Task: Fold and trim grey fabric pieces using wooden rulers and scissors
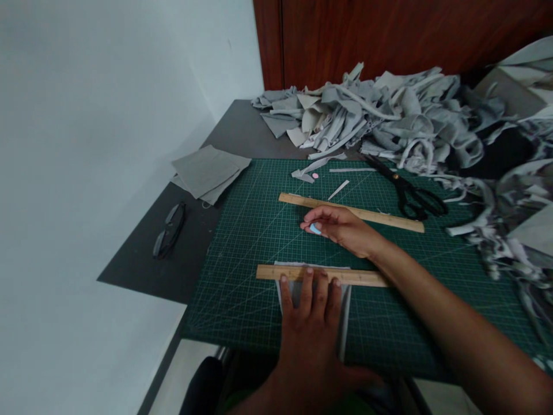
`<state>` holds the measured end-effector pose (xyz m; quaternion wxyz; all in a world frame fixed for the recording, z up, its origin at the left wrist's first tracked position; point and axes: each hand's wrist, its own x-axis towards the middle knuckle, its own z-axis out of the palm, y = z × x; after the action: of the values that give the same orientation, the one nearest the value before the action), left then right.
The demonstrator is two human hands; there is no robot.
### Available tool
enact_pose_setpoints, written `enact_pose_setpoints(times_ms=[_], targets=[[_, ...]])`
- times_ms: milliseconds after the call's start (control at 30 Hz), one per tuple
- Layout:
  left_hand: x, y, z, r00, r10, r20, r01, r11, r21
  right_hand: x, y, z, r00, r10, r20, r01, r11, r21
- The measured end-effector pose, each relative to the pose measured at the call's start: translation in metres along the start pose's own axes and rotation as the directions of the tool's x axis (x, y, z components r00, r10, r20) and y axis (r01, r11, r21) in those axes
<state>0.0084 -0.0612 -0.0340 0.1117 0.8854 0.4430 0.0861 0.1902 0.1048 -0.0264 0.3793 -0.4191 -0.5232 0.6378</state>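
My left hand (pixel 309 323) lies with fingers spread, its fingertips pressing on a wooden ruler (pixel 268 272). Under that ruler is a piece of grey fabric (pixel 346 311), with a narrow strip of it showing past the ruler's far edge. Pinched in my right hand (pixel 341 227) is a small light-blue piece of tailor's chalk (pixel 315 229), held above the mat just beyond the ruler. A second wooden ruler (pixel 389 219) lies slanted behind my right hand. My left palm hides part of the fabric.
A green gridded cutting mat (pixel 242 230) covers much of the table. Black scissors (pixel 404 187), a pink chalk disc (pixel 315 176) and fabric scraps lie toward the back. A heap of grey offcuts (pixel 358 109) spans the back and right. Folded cloth (pixel 207 170) and eyeglasses (pixel 168 230) sit at left.
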Motion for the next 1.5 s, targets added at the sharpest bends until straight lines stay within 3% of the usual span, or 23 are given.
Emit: enact_pose_setpoints(times_ms=[233,467,767,1500], targets=[[0.001,-0.002,-0.001,1.000,0.008,-0.007,-0.008,1.000,-0.009,0.000,0.001,0.001,1.000,-0.003,-0.011,0.003,0.999,0.053],[0.000,-0.002,-0.003,1.000,0.019,0.002,-0.019,1.000,-0.018,0.000,0.002,-0.002,0.996,-0.071,0.057,0.070,0.997,0.025],[0.002,-0.001,0.001,1.000,0.005,-0.022,-0.005,1.000,0.003,0.005,0.012,0.006,0.995,-0.089,-0.050,0.091,0.996,0.025],[0.003,0.002,0.001,0.999,-0.018,-0.040,0.021,0.998,0.054,0.006,0.009,0.006,0.997,-0.015,-0.074,0.026,0.989,0.148]])
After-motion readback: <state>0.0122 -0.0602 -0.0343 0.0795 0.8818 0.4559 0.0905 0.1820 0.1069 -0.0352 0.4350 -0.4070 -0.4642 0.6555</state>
